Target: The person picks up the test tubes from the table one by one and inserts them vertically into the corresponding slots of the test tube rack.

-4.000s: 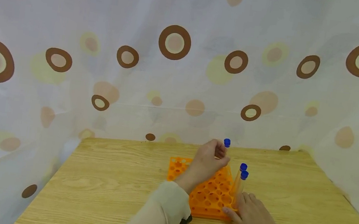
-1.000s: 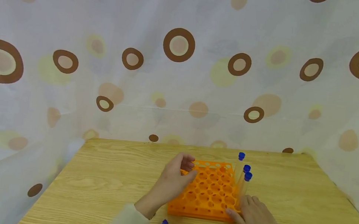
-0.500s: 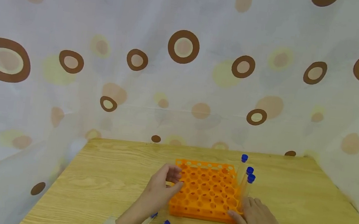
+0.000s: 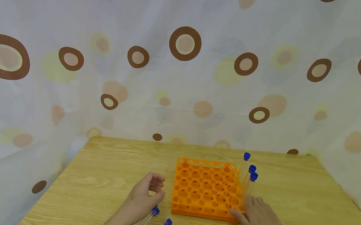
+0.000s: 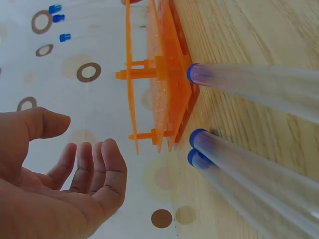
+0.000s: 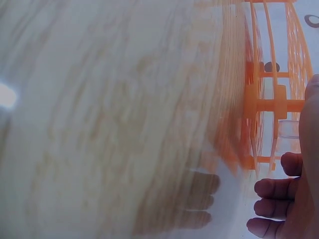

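Left fingers [image 5: 114,172]: loosely bent, thumb well apart, nothing grasped.
Right fingers [image 6: 276,189]: extended at the end of the orange latticed plastic rack [image 4: 202,213]; whether they pinch it cannot be told.
Left hand [image 4: 142,199]: raised near the caps of the loose tubes.
Right hand [image 4: 263,224]: at the rack's near right corner, thumb resting on it.
Loose tubes: three clear, slender tubes with blue caps [image 5: 259,167] lying on the pale wood-grain table [image 4: 308,203], left of and in front of the rack, caps toward it, two close together.
Standing tubes: three clear blue-capped tubes [image 4: 250,188] in the rack's right-hand edge, roughly upright.
Tube handling: judged light, stiff and smooth, apt to roll; glass or plastic not determinable, so treat as breakable.
Tube hold: best just below the cap, thumb opposing fingertips, without squeezing hard.
Rack handling: judged light and rigid, liable to slide; brace at the near corner.
Backdrop: white sheet with brown and yellow circles [image 4: 212,15].
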`<state>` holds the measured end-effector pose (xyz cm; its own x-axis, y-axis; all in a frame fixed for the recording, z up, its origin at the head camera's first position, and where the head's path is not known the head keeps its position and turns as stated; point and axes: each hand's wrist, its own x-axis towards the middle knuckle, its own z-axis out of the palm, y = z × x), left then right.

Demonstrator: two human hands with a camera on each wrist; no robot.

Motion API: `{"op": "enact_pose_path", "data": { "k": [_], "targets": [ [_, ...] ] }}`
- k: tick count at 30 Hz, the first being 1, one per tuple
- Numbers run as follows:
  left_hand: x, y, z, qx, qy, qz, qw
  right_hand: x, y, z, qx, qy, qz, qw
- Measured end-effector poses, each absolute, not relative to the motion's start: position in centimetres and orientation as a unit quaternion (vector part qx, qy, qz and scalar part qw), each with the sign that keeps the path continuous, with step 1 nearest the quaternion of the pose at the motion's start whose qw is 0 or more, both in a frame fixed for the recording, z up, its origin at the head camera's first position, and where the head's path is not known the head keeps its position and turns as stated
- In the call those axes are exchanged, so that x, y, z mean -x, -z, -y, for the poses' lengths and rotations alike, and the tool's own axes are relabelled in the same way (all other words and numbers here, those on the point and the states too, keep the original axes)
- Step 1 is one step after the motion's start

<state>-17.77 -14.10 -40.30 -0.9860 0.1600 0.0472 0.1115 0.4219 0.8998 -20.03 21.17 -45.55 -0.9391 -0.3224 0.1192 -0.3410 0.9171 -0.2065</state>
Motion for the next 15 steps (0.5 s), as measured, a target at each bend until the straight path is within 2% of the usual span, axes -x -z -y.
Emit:
{"op": "enact_pose_path", "data": {
  "k": [9,15],
  "targets": [
    [17.0,41.7,16.1,-0.033,-0.511,-0.857,0.053,20.0,45.6,-21.1,-0.170,-0.117,0.978,0.036],
    [16.7,42.2,17.5,-0.045,-0.468,-0.879,0.080,20.0,45.6,-21.3,-0.169,-0.118,0.978,0.038]
  ]
}}
